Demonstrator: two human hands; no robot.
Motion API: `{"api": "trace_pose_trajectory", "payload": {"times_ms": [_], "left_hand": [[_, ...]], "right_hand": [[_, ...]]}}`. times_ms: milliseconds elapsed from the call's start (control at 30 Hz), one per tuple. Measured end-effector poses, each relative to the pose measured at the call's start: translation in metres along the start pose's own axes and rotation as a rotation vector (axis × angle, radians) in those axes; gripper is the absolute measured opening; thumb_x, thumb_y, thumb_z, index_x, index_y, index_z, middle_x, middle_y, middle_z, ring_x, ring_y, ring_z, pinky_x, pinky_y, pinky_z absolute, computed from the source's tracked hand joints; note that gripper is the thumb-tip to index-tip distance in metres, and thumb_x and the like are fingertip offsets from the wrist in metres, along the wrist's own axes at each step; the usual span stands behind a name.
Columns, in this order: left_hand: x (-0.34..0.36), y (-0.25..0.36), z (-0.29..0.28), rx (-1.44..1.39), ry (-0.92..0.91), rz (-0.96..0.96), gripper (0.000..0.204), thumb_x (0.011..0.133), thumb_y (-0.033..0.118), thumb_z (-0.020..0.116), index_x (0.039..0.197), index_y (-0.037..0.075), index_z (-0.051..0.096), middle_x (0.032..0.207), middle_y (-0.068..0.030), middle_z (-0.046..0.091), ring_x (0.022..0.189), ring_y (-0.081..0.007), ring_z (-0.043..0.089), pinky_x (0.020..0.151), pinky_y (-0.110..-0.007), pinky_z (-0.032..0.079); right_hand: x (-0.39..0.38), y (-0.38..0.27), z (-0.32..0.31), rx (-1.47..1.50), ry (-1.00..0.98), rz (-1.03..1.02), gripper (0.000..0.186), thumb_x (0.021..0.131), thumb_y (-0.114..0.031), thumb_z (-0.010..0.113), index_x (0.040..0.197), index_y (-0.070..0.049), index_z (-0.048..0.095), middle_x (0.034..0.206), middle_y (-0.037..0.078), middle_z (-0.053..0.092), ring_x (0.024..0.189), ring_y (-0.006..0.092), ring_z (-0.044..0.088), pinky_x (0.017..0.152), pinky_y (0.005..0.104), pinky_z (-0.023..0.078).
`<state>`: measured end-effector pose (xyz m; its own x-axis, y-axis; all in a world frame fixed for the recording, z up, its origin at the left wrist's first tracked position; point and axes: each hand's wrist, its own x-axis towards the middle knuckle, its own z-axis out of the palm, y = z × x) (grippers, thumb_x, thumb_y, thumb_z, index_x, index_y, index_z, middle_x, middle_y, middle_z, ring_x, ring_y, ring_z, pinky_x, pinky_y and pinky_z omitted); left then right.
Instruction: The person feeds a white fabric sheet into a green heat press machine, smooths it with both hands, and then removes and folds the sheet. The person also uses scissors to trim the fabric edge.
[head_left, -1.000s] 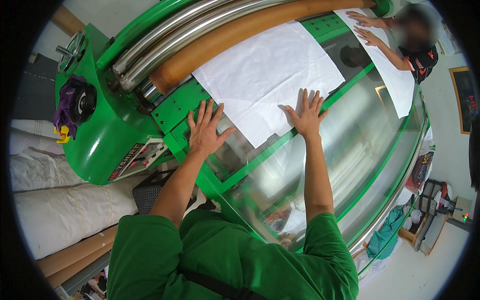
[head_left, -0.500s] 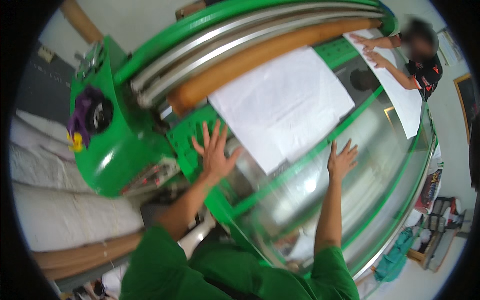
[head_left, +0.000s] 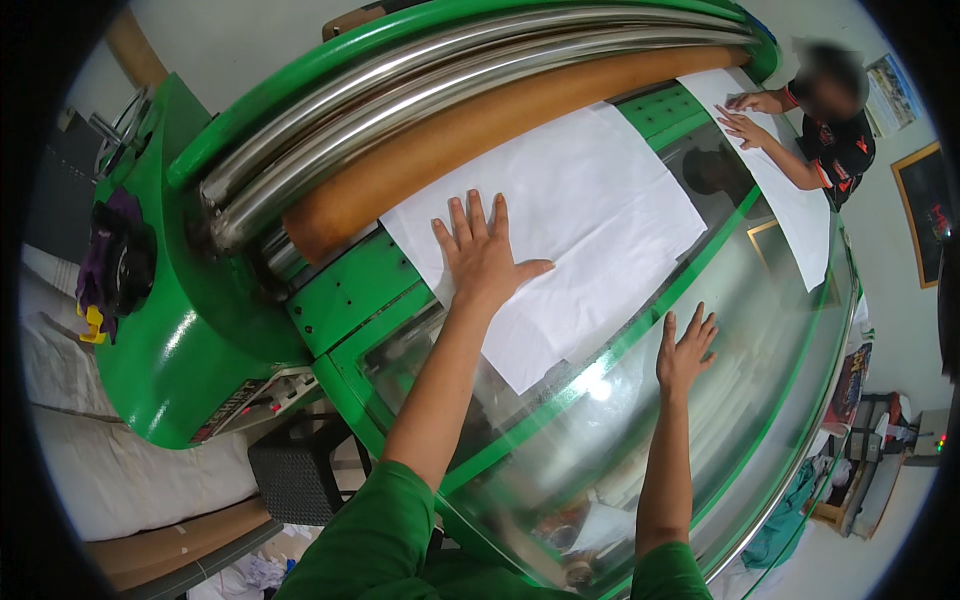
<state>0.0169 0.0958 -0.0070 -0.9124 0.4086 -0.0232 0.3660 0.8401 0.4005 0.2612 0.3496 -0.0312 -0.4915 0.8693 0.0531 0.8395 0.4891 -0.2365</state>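
Note:
A white sheet (head_left: 590,190) lies over the green machine's bed (head_left: 350,300), its far edge against a brown roller (head_left: 450,145). My left hand (head_left: 482,262) is over the sheet's left part with fingers spread wide, palm down, and grips nothing. Whether its palm presses on the sheet or hovers just above, I cannot tell. Nearer to me, my right hand (head_left: 686,350) is over the clear glass panel (head_left: 620,420), fingers apart and holding nothing. It is apart from the sheet's near edge.
At the far right, a co-worker (head_left: 835,125) has both hands on a second white sheet (head_left: 780,180). Shiny metal rollers (head_left: 420,100) span the machine behind the brown one. A rounded green housing (head_left: 210,350) stands at the left, above a black woven stool (head_left: 295,475).
My left hand has moved right, from beside the sheet's left edge to over the sheet. My right hand is still over the glass. The view has shifted somewhat.

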Motion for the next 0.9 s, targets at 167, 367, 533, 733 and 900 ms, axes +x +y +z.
{"api": "trace_pose_trajectory", "payload": {"times_ms": [167, 367, 533, 733, 900], "left_hand": [[-0.013, 0.003, -0.011, -0.048, -0.006, -0.023, 0.127, 0.072, 0.077, 0.080, 0.169, 0.013, 0.030, 0.176, -0.0248, 0.014, 0.164, -0.0433, 0.000, 0.124, -0.073, -0.008], [-0.018, 0.004, -0.011, -0.054, -0.037, -0.017, 0.129, 0.069, 0.075, 0.083, 0.169, 0.015, 0.029, 0.177, -0.0250, 0.013, 0.164, -0.0443, -0.001, 0.122, -0.075, -0.008], [-0.016, 0.006, -0.017, -0.020, -0.071, -0.021, 0.132, 0.068, 0.075, 0.084, 0.171, 0.017, 0.026, 0.176, -0.0272, 0.011, 0.164, -0.0458, -0.002, 0.120, -0.078, -0.008], [-0.011, 0.004, -0.012, -0.022, -0.055, -0.010, 0.132, 0.065, 0.076, 0.085, 0.170, 0.018, 0.030, 0.176, -0.0267, 0.013, 0.164, -0.0461, -0.003, 0.117, -0.079, -0.014], [-0.014, 0.000, -0.012, -0.021, -0.057, 0.025, 0.131, 0.066, 0.077, 0.084, 0.169, 0.017, 0.030, 0.176, -0.0269, 0.013, 0.164, -0.0459, -0.002, 0.117, -0.079, -0.013]], "right_hand": [[0.003, 0.011, 0.001, 0.158, 0.016, 0.013, 0.084, 0.106, -0.069, 0.042, 0.171, -0.017, 0.024, 0.178, 0.018, 0.017, 0.165, 0.0374, 0.009, 0.127, 0.0655, 0.001], [0.046, -0.064, -0.006, 0.267, 0.185, -0.118, 0.083, 0.105, -0.058, 0.056, 0.169, -0.014, 0.028, 0.177, 0.017, 0.020, 0.164, 0.0417, 0.010, 0.127, 0.0664, -0.001], [0.128, -0.236, 0.033, 0.302, 0.142, -0.546, 0.089, 0.099, -0.067, 0.057, 0.165, -0.012, 0.037, 0.173, 0.021, 0.029, 0.162, 0.0424, 0.018, 0.129, 0.0639, 0.011], [0.147, -0.282, 0.059, -0.038, -0.062, -0.559, 0.104, 0.090, -0.088, 0.045, 0.169, -0.021, 0.033, 0.175, 0.018, 0.025, 0.163, 0.0457, 0.012, 0.130, 0.0605, 0.010], [0.149, -0.247, 0.053, -0.060, -0.065, -0.521, 0.102, 0.090, -0.088, 0.045, 0.168, -0.022, 0.035, 0.175, 0.017, 0.026, 0.163, 0.0441, 0.014, 0.130, 0.0601, 0.011]]}}
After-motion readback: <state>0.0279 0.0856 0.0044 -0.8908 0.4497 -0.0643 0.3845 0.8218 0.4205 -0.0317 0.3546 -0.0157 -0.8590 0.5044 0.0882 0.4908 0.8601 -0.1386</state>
